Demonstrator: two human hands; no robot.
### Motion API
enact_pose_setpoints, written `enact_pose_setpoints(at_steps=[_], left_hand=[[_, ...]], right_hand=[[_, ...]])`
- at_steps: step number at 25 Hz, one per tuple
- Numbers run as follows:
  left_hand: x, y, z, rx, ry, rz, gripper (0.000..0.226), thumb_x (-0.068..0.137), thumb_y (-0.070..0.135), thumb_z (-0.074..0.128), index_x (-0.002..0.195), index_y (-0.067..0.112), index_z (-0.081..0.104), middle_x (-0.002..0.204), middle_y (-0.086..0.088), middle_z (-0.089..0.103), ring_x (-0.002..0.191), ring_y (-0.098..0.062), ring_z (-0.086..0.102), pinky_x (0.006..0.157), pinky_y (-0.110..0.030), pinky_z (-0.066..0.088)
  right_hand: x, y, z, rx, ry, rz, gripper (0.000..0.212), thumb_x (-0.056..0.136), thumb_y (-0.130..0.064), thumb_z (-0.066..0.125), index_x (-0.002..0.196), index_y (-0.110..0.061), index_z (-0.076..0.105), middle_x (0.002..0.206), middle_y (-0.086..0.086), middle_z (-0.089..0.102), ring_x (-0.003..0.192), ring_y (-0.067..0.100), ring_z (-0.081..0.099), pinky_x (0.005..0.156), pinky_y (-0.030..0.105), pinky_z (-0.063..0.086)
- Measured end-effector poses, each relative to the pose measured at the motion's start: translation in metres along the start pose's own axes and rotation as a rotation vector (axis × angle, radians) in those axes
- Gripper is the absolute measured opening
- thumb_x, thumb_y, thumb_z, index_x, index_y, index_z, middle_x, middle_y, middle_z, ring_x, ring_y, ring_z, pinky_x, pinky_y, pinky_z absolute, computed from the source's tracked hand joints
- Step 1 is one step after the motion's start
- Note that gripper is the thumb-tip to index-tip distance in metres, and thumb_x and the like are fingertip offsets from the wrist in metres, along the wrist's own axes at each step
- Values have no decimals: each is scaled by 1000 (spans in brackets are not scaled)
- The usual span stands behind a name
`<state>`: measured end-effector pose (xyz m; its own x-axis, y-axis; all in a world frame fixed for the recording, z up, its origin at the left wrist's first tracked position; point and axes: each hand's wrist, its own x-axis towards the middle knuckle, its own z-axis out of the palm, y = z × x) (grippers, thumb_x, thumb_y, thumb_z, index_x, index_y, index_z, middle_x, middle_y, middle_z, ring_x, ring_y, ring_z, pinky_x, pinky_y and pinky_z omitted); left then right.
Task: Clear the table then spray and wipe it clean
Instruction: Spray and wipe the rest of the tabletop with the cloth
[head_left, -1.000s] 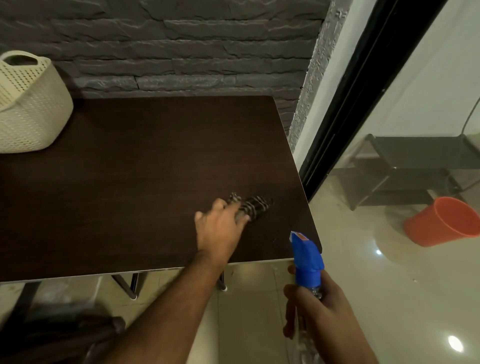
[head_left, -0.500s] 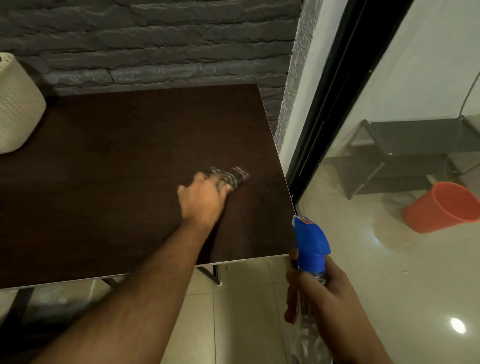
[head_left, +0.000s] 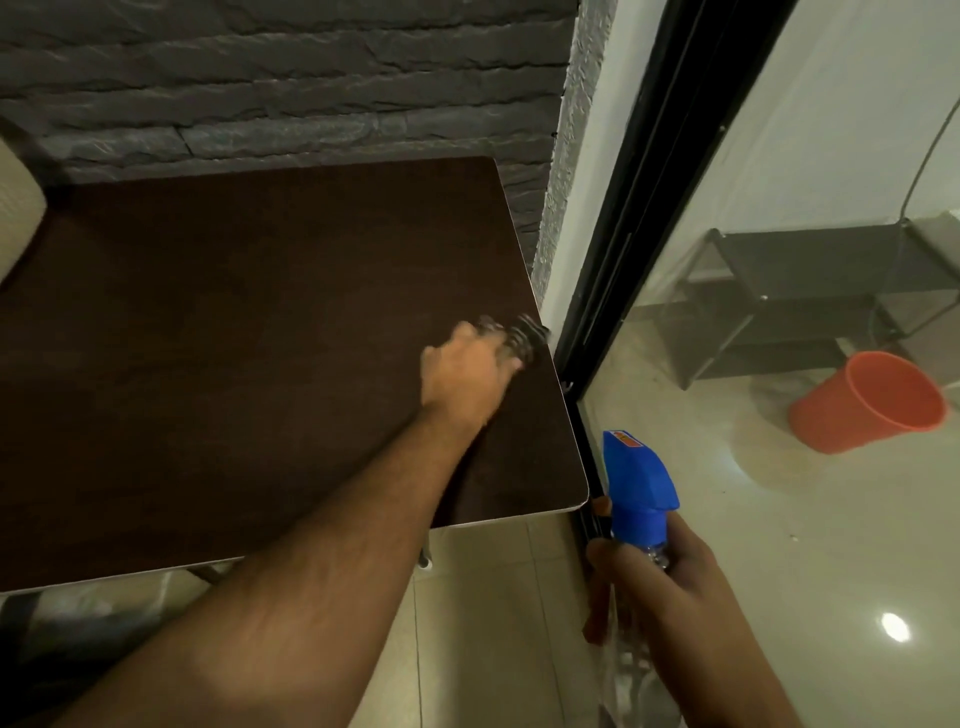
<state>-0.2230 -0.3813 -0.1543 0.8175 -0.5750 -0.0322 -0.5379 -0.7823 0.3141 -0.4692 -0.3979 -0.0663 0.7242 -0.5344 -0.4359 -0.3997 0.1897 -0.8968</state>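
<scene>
A dark brown table (head_left: 234, 338) fills the left of the head view. My left hand (head_left: 465, 371) presses a small checked cloth (head_left: 522, 335) flat on the tabletop near its right edge; the cloth is blurred and mostly under my fingers. My right hand (head_left: 657, 582) is off the table's front right corner, shut around a clear spray bottle with a blue trigger head (head_left: 636, 483), held upright over the floor.
A cream perforated basket (head_left: 18, 208) sits at the table's far left, mostly out of frame. A grey stone wall runs behind the table. To the right stands a glass door with a black frame (head_left: 623, 260); an orange bucket (head_left: 867, 405) and a grey shelf rack (head_left: 810, 291) lie beyond.
My left hand has slid the cloth away from me and to the right, up to the table's right edge. The view has shifted right; the spray bottle stays held beside the corner.
</scene>
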Motion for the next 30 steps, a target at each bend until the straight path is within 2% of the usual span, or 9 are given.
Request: enact_pose_setpoints(at_steps=[3, 4, 7, 8, 12, 14, 19, 25, 30], left_hand=[[-44, 22, 16, -16, -175, 514, 46, 91, 52, 49, 133, 32, 50, 118, 0, 53, 96, -16, 55, 92, -41, 39], [-40, 17, 15, 3, -153, 491, 46, 92, 52, 48, 133, 33, 50, 118, 1, 53, 96, -15, 55, 92, -40, 39], [-24, -3, 5, 24, 43, -87, 41, 93, 51, 47, 126, 30, 55, 116, -3, 54, 96, -20, 58, 88, -38, 39], [-32, -3, 8, -3, 68, -129, 40, 93, 51, 47, 125, 29, 56, 116, -3, 54, 96, -21, 59, 88, -38, 40], [-109, 18, 19, -85, -208, 497, 46, 91, 49, 53, 133, 30, 51, 118, 0, 52, 95, -15, 57, 91, -40, 40], [-113, 1, 13, -16, -217, 604, 47, 91, 51, 52, 135, 33, 49, 118, 2, 51, 97, -16, 57, 91, -40, 38], [-69, -81, -21, 59, -10, -146, 45, 92, 53, 48, 132, 33, 52, 122, -1, 52, 101, -19, 58, 90, -40, 40], [-122, -46, -4, 22, -177, 397, 47, 92, 54, 48, 135, 35, 47, 125, 3, 51, 103, -16, 56, 93, -40, 37], [-96, -195, -56, 107, 112, -305, 43, 92, 52, 47, 128, 31, 56, 121, -5, 55, 102, -26, 59, 90, -41, 40]], right_hand=[[-3, 1, 3, 31, 7, 16, 39, 60, -25, 60, 99, -16, 58, 62, 18, 56, 49, 25, 57, 42, 18, 46], [-5, 1, 4, 34, 10, 20, 40, 61, -25, 60, 99, -17, 57, 64, 21, 56, 50, 25, 56, 42, 18, 46], [-12, 3, 5, 41, 41, 22, 41, 61, -26, 59, 101, -17, 57, 64, 23, 56, 48, 21, 56, 41, 16, 45], [-16, 3, 6, 41, 57, 27, 43, 61, -26, 59, 102, -18, 57, 63, 23, 56, 48, 21, 56, 42, 16, 45], [-30, 6, 12, 50, 103, 41, 46, 60, -26, 60, 106, -19, 56, 59, 21, 58, 47, 24, 57, 41, 18, 45], [-39, 5, 17, 52, 115, 34, 45, 60, -26, 60, 104, -19, 56, 59, 20, 58, 48, 26, 57, 42, 20, 46], [-58, 7, 31, 51, 154, 32, 43, 61, -26, 61, 103, -21, 55, 56, 13, 56, 49, 28, 57, 47, 26, 50], [-71, 5, 71, 63, 101, 39, 43, 61, -23, 62, 103, -19, 57, 54, 12, 56, 49, 31, 56, 51, 36, 53], [-71, -2, 96, 43, 17, 51, 46, 59, -24, 63, 104, -19, 54, 53, 9, 58, 43, 23, 56, 44, 24, 52]])
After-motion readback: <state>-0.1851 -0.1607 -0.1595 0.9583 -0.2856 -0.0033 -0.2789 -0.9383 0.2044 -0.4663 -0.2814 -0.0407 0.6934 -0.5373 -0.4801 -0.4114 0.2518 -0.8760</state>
